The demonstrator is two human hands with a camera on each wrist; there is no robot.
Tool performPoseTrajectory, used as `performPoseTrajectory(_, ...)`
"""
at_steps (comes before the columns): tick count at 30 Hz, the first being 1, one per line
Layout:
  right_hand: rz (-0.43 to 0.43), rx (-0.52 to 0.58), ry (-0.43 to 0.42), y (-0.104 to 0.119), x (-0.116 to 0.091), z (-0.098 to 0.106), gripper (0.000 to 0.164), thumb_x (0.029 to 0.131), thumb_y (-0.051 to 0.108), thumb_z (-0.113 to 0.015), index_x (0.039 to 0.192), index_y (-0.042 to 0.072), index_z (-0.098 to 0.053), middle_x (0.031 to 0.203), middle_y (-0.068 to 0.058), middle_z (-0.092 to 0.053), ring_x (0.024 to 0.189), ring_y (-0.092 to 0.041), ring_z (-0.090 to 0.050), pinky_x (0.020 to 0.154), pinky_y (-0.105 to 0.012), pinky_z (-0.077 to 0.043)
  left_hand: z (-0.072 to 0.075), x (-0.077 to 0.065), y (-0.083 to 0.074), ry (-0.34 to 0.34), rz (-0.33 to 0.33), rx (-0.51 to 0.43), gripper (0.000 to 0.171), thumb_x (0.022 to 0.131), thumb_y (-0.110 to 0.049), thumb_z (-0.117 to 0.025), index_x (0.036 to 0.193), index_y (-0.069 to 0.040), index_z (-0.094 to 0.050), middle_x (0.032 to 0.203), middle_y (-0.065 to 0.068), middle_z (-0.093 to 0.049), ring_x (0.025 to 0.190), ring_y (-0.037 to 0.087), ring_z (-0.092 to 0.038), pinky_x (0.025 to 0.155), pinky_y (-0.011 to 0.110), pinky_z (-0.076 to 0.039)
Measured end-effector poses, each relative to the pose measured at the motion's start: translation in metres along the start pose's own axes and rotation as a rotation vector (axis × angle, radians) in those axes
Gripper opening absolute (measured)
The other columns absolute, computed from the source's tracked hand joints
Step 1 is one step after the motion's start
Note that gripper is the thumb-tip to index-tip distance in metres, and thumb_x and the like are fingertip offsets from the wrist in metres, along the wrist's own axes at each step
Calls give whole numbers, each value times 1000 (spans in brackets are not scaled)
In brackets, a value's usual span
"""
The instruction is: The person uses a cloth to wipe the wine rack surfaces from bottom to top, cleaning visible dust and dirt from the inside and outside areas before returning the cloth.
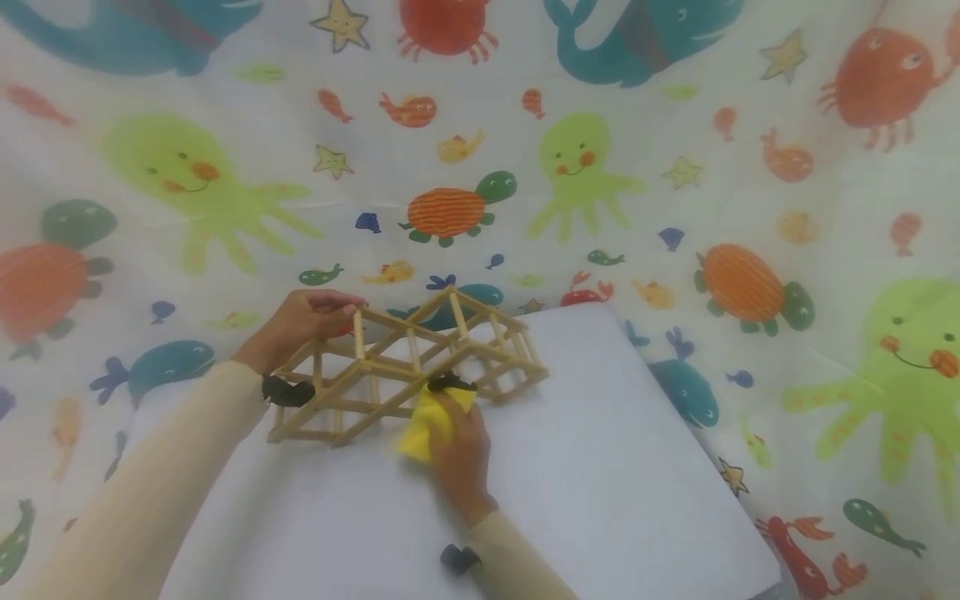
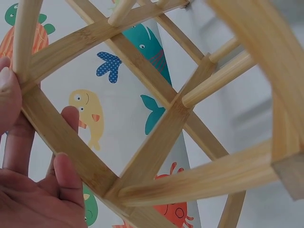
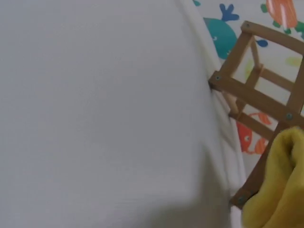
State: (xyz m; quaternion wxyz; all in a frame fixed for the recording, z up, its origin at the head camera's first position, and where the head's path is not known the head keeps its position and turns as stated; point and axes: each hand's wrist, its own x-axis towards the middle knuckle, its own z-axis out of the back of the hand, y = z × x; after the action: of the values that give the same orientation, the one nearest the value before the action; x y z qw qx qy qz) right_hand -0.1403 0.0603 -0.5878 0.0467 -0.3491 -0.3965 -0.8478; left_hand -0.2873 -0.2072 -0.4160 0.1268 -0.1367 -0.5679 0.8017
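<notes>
A folding wooden wine rack (image 1: 390,367) of crossed slats and round dowels is held tilted over the white table. My left hand (image 1: 303,325) grips its upper left corner; the left wrist view shows thumb and fingers around a slat (image 2: 71,142) beside a dowel. Lower down, my right hand (image 1: 461,454) holds a bunched yellow cloth (image 1: 423,429) against the rack's front slats near the middle. A small dark thing (image 1: 450,382) shows just above the cloth. In the right wrist view the cloth (image 3: 280,185) overlaps the rack's slats (image 3: 251,97), and the hand itself is out of sight.
The white table (image 1: 600,467) spreads under the rack and to its right, its right edge running diagonally. A curtain (image 1: 495,125) printed with sea animals hangs behind and around it. Dark bands with small devices sit at both wrists.
</notes>
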Motion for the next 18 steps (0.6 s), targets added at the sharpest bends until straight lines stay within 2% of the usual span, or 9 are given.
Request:
performPoseTrajectory(4, -84, -23, -2, -2, -3, 3, 61, 79, 6, -82, 136, 24, -71, 110, -10, -68, 93, -24, -67, 78, -40, -61, 1, -1, -1, 0, -4, 1, 45, 105, -24, -70, 140, 2, -64, 130, 1, -78, 108, 1, -74, 93, 24, -61)
performPoseTrajectory(10, -33, 40, 43, -4, 0, 6, 62, 85, 11, -81, 143, 27, -68, 106, -10, -67, 88, -22, -64, 75, -37, -59, 3, -3, -1, -14, 15, 34, 45, 105, -27, -70, 140, 0, -65, 131, 1, -77, 108, -2, -72, 91, 22, -60)
performPoseTrajectory(15, -64, -51, 48, -22, 2, 13, 60, 85, 11, -80, 141, 30, -69, 111, -10, -69, 88, -22, -66, 70, -34, -57, 0, 1, 0, -5, 8, 5, 46, 104, -26, -71, 140, 1, -64, 133, 4, -76, 108, 0, -73, 91, 22, -60)
performPoseTrajectory(18, -41, -70, -11, -30, 2, 21, 61, 85, 10, -81, 142, 27, -68, 113, -12, -70, 91, -25, -68, 72, -38, -59, -1, 4, 0, -7, 4, -13, 45, 104, -24, -71, 139, 3, -64, 129, -2, -78, 108, 0, -73, 93, 23, -60)
